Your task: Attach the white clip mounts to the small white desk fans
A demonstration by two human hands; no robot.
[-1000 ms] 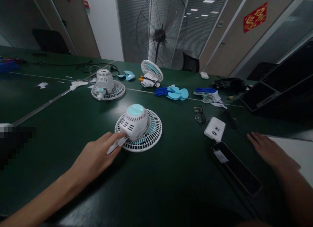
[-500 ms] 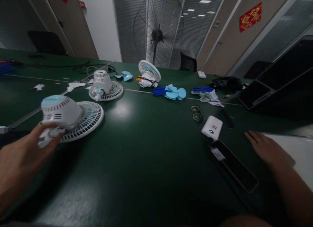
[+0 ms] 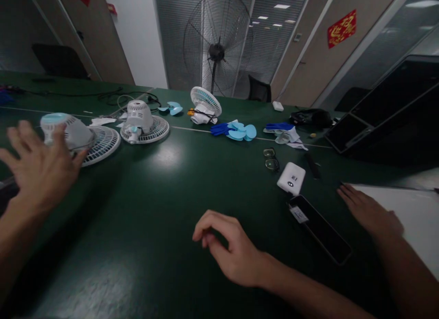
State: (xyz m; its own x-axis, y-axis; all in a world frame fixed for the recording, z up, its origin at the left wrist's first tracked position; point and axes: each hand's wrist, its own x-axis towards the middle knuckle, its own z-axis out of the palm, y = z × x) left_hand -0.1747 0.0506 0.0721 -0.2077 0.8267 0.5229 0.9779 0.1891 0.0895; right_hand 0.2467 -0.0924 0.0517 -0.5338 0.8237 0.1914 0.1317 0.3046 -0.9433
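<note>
My left hand (image 3: 39, 172) is at the far left with its fingers spread, open and holding nothing. It hovers just in front of a small white fan (image 3: 77, 136) with a light blue cap, which lies face down on its grille. My right hand (image 3: 231, 250) reaches in low over the middle of the green table (image 3: 164, 209). Its fingers are loosely curled with nothing in them. Another hand (image 3: 366, 213), seemingly a second person's, rests flat by a white sheet (image 3: 408, 204) at the right.
A second small fan (image 3: 144, 122) and a third (image 3: 204, 106) lie further back, with loose blue blades (image 3: 242, 131) and blue gloves. Glasses (image 3: 270, 159), a white device (image 3: 291, 178) and a black phone (image 3: 320, 227) lie right of centre. A large floor fan (image 3: 216, 44) stands behind.
My left hand slid the small fan from the middle to the far left and let go of it. My right hand has come into view over the table's centre.
</note>
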